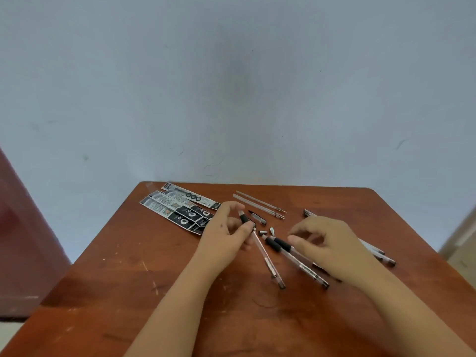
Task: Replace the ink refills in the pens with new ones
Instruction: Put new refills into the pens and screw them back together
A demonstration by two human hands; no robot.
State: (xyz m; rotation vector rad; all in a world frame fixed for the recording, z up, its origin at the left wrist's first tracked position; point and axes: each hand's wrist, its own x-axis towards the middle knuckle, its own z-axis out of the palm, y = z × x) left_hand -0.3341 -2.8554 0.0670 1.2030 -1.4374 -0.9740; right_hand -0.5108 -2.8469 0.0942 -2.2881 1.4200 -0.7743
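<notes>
My left hand (226,233) grips a clear pen barrel (265,256) by its black rubber grip, the pen slanting down to the right over the table. My right hand (327,243) hovers with loosely curled fingers over two more clear pens with black grips (298,258), holding nothing that I can see. Two thin clear refills (260,205) lie side by side at the back. A black pen cap (258,217) and several small metal tip cones (268,231) lie between my hands. More pens (378,252) stick out behind my right hand.
Three black-and-white refill packets (180,206) lie at the back left of the brown wooden table (128,279). Another dark cap (307,213) lies at the back right. A pale wall rises just behind the table's far edge.
</notes>
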